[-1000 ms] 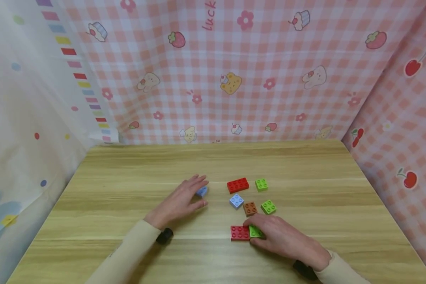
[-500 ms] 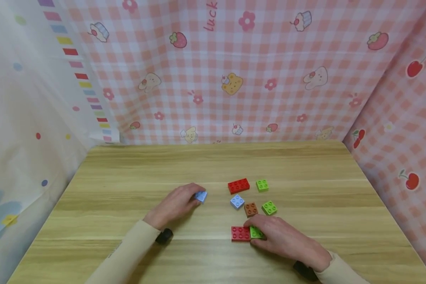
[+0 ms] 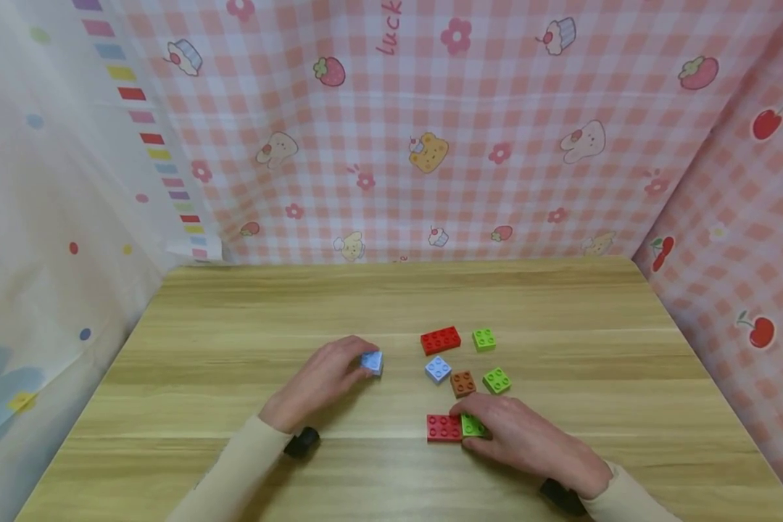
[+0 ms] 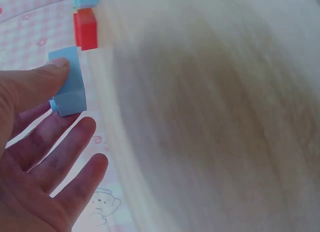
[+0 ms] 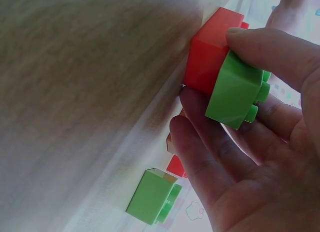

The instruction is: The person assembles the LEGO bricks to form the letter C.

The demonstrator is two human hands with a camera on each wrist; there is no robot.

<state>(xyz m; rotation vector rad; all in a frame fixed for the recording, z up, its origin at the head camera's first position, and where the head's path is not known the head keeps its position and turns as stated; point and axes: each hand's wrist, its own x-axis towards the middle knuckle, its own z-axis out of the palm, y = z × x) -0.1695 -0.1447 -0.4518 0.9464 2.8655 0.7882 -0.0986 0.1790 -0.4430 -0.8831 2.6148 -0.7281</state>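
In the head view my left hand [image 3: 320, 378] pinches a light blue toy building brick [image 3: 373, 362] between thumb and fingers. The left wrist view has that blue brick [image 4: 72, 84] under the thumb, its other fingers spread below. My right hand [image 3: 528, 441] grips a green building brick [image 3: 473, 426], which sits against the right end of a red brick [image 3: 443, 428]. Seen from the right wrist, the thumb lies near the seam between the green brick [image 5: 235, 91] and the red brick [image 5: 210, 54]. The palm hides part of the green brick.
Behind the hands lie another red brick [image 3: 440, 340], a light blue brick [image 3: 438, 369], a brown brick [image 3: 463, 383] and two more green bricks, one at the back [image 3: 484, 339] and one nearer [image 3: 496, 380]. Patterned cloth [image 3: 391, 145] hangs behind the wooden table [image 3: 267, 304].
My left hand has closed from reaching over the blue brick to pinching it, and the brick has turned. The right hand keeps its grip on the green brick in place.
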